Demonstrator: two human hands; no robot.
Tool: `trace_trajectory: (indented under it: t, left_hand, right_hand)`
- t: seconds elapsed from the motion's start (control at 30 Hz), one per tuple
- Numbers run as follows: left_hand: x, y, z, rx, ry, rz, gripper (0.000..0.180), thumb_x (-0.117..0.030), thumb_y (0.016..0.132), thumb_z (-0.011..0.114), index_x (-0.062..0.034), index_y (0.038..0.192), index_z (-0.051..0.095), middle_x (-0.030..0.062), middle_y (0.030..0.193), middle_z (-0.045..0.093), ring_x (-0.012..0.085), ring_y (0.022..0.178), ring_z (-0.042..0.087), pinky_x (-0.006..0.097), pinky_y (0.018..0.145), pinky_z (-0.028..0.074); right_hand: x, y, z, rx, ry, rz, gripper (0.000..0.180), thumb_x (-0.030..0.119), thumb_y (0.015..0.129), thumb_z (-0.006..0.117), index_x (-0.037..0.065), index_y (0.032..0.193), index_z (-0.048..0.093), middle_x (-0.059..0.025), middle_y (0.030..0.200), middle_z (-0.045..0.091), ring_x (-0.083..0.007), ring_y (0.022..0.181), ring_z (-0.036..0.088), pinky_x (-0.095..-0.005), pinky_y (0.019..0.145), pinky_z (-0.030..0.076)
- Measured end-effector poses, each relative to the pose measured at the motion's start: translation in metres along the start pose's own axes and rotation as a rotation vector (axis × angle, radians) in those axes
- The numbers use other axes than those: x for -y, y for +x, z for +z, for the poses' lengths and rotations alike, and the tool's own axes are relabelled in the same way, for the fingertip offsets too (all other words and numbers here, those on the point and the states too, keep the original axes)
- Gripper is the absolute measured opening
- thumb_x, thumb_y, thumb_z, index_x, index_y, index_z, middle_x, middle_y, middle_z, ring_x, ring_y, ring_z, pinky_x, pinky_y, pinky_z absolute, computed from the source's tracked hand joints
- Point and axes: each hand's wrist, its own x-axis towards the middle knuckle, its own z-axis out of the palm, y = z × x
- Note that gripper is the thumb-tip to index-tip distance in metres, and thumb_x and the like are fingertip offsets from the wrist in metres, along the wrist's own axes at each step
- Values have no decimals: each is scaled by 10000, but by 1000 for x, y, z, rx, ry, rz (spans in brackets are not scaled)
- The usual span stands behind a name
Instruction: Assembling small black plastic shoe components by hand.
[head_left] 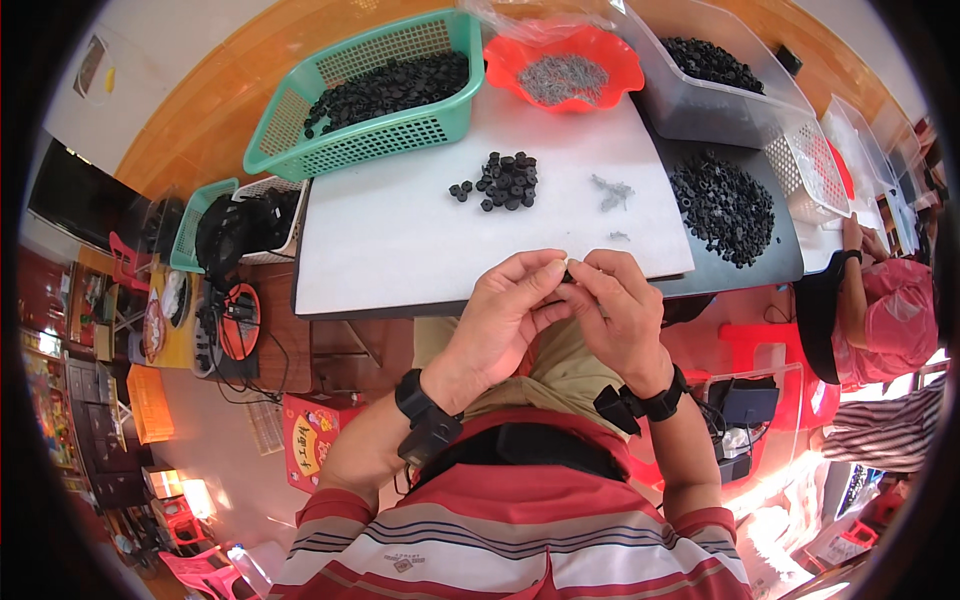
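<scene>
Both my hands meet just in front of the white table's near edge. My left hand (508,312) and my right hand (622,312) pinch a small black part (567,276) between their fingertips. Fingers cover most of it, so its exact form is hidden. Beyond the hands, a cluster of small black round pieces (508,182) sits on the white board (390,240). To its right lies a small heap of thin grey pieces (612,192), with a few more grey bits (619,236) closer to me.
A green basket (390,135) of black parts and a red scalloped bowl (628,70) of grey pieces stand at the back. At right are a clear bin (690,115) of black parts and a loose black pile (725,208). Another person (885,320) sits at far right.
</scene>
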Motion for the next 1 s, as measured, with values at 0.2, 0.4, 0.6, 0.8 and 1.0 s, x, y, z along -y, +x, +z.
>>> trace_trajectory:
  t: [0.2,0.4,0.6,0.8,1.0]
  left_hand:
    - [1,0,3,-36,75,36,241,-170,1019,663,-46,1224,635,57,1071,705,140,955,698,308,864,582]
    - [0,-3,10,-25,242,167,278,-165,1020,665,-20,1254,626,74,1079,727,136,951,703,286,809,582]
    - [-7,8,2,-132,728,486,298,-156,1006,682,-9,1263,644,68,1069,741,127,933,699,269,788,561]
    - [-56,52,-13,-381,1679,895,328,-109,847,738,-58,1169,707,114,1101,721,312,1002,667,396,885,536]
    - [-68,69,-23,-340,1861,763,301,-160,867,709,-74,1156,718,109,1152,712,326,1016,647,431,906,527]
  right_hand:
    - [-4,-2,7,-9,-172,-107,358,51,817,795,86,1148,663,-78,1024,642,-251,692,669,-350,539,545]
    - [-6,-3,9,-58,-220,-162,366,38,822,781,47,1159,637,-107,1035,634,-272,704,670,-360,563,558]
    - [-13,-6,10,-111,-134,-69,336,23,878,756,28,1181,612,-139,1062,621,-267,706,671,-356,582,564]
    - [-11,-3,1,-108,-46,-21,293,8,926,719,-8,1192,596,-159,1066,607,-216,701,671,-324,583,559]
    - [-11,-7,-3,-110,-1,4,291,-18,913,722,-25,1178,602,-170,1069,613,-201,692,662,-308,601,556]
